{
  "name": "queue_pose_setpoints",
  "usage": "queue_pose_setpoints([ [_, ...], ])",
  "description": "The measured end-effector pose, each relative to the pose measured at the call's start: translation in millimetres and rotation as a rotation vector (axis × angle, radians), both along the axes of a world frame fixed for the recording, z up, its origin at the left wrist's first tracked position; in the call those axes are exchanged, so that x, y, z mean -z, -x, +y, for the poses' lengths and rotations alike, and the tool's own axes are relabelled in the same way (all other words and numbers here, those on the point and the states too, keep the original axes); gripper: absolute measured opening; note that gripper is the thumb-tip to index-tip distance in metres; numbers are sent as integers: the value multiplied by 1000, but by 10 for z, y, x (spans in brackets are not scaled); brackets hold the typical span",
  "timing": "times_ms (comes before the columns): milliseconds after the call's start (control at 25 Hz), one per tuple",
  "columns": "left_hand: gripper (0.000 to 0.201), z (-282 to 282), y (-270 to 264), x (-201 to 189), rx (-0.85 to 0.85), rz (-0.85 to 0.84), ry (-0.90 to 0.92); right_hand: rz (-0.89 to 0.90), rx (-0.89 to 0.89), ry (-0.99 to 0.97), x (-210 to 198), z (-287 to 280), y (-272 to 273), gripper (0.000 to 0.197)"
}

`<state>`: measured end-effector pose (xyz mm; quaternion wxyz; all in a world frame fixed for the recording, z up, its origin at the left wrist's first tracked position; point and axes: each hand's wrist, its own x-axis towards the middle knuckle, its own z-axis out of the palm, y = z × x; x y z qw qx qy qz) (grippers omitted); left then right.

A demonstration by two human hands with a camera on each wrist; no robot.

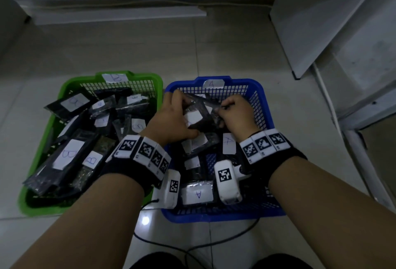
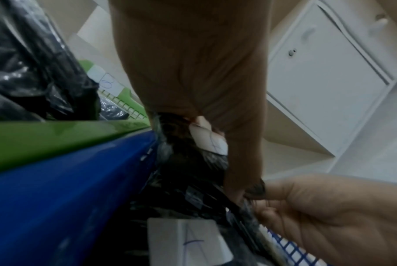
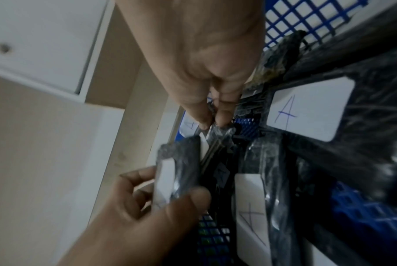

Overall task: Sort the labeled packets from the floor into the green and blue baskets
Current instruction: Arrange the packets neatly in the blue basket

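The green basket (image 1: pixel 94 80) tagged B stands on the left and holds several black packets (image 1: pixel 68 155) labelled B. Beside it on the right, the blue basket (image 1: pixel 246 81) tagged A holds several packets (image 1: pixel 198 193) labelled A. Both hands hover over the far half of the blue basket. My left hand (image 1: pixel 177 114) grips a black packet (image 1: pixel 197 118) with a white label, thumb underneath. My right hand (image 1: pixel 219 108) pinches a crinkled plastic packet edge (image 3: pixel 215 129) between thumb and forefinger. Whether that edge belongs to the same packet I cannot tell.
White cabinets (image 1: pixel 342 33) stand at the right, and low white boards (image 1: pixel 120 15) lie at the back. A black cable (image 1: pixel 192 245) trails over the pale floor tiles (image 1: pixel 150 54) in front of the baskets. The two baskets touch side by side.
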<state>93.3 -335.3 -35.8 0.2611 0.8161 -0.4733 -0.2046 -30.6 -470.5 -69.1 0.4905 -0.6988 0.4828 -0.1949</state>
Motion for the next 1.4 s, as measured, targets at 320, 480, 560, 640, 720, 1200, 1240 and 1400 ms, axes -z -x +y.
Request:
queue_pose_setpoints([
  [320,71,-49,57,35,262,-321,-280,-188,-23,-70,-16,-149,-161,26],
  [480,85,-24,63,93,314,-358,-367,-67,-194,-111,18,-114,-128,38],
  [560,91,-2,94,101,381,-379,-398,31,-291,-31,-9,-74,-66,41],
  [640,90,-2,127,99,393,-422,-408,78,-358,-5,-69,-59,-24,47],
  [720,90,-10,167,86,376,-436,-407,89,-396,-30,-137,-45,9,47],
  [1200,85,3,324,77,295,-646,-543,667,-668,340,-234,339,580,51],
  [1240,82,18,337,83,277,-636,-543,667,-669,335,-252,325,603,52],
  [1400,62,94,357,52,301,-520,-464,673,-722,381,-303,255,711,42],
])
